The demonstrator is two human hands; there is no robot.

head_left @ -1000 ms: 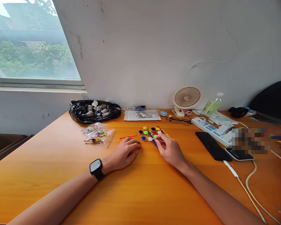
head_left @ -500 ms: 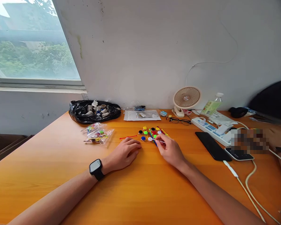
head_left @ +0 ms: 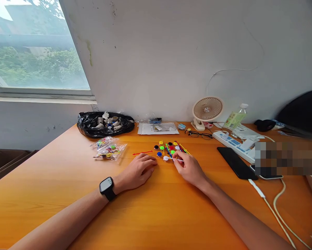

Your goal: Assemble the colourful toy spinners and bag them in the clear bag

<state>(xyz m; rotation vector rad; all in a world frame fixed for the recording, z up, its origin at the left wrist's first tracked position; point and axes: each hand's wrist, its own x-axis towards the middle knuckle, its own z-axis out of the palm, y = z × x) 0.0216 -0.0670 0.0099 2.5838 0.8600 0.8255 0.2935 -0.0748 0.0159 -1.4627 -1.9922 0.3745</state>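
Observation:
My right hand [head_left: 188, 167] pinches a thin white plastic stick [head_left: 180, 160] between thumb and fingertips. The stick's left end meets a small round white piece [head_left: 165, 158]; whether the two are joined I cannot tell. My left hand [head_left: 139, 171] lies on the table, palm down and holding nothing, its fingers loosely bent. Just beyond it is a red stick with pointed ends [head_left: 142, 152]. Small round pieces lie between and beyond my hands, among them a blue one [head_left: 159, 154], a black one [head_left: 156, 147] and a green one [head_left: 161, 148]. Several coloured sticks [head_left: 184, 148] lie past my right fingers.
Clear bags of coloured parts [head_left: 110, 151] lie left on the wooden table [head_left: 135, 215]. Behind are a black plastic bag [head_left: 87, 128], papers [head_left: 145, 129], glasses [head_left: 200, 134] and a fan [head_left: 207, 109]. A power strip [head_left: 231, 143], phone [head_left: 235, 162] and cables [head_left: 276, 205] occupy the right.
The round white piece has shifted slightly towards me and to the left, at the tip of the white stick. My left hand stays where it was.

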